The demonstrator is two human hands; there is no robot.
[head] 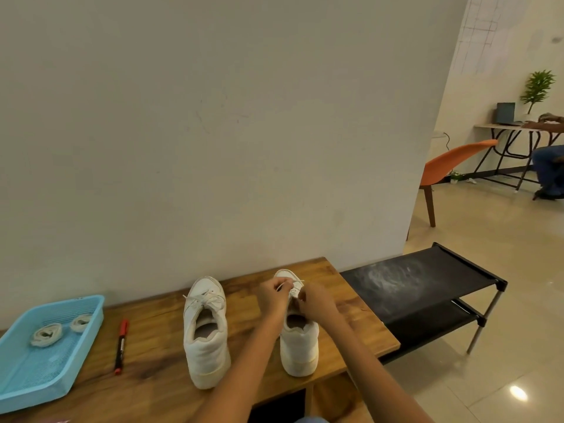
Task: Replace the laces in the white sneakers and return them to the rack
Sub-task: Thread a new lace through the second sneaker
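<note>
Hands both sit over the tongue of the right sneaker (pixel 297 331), which stands heel toward me on the wooden table (pixel 158 355) so the eyelets face away and I can reach down the front. My left hand (pixel 274 296) has its fingers curled and pinching a strand of the white lace (pixel 293 285); my right hand (pixel 314 300), just beside it and nearly touching, pinches the other strand — looks like I'm tying the bow, though the knot itself is hidden behind my fingers. Left of my left hand stands the other sneaker (pixel 206 331), same heel-toward-me pose, its lace already threaded and tied in a loose bow, so I judge that one finished. Both shoes are white leather-look with thick off-white soles and grey insoles, slightly yellowed at the sole edge. Further left, well apart from my hands, a red marker (pixel 121 346) lies on the table, and beyond it a blue tray (pixel 36 377) holds two coiled off-white bundles — probably the old laces, can't be sure. Right of my right hand, past the table end, stands the black two-tier rack (pixel 433 288), top shelf dusty and bare, where both shoes still have to go.
</note>
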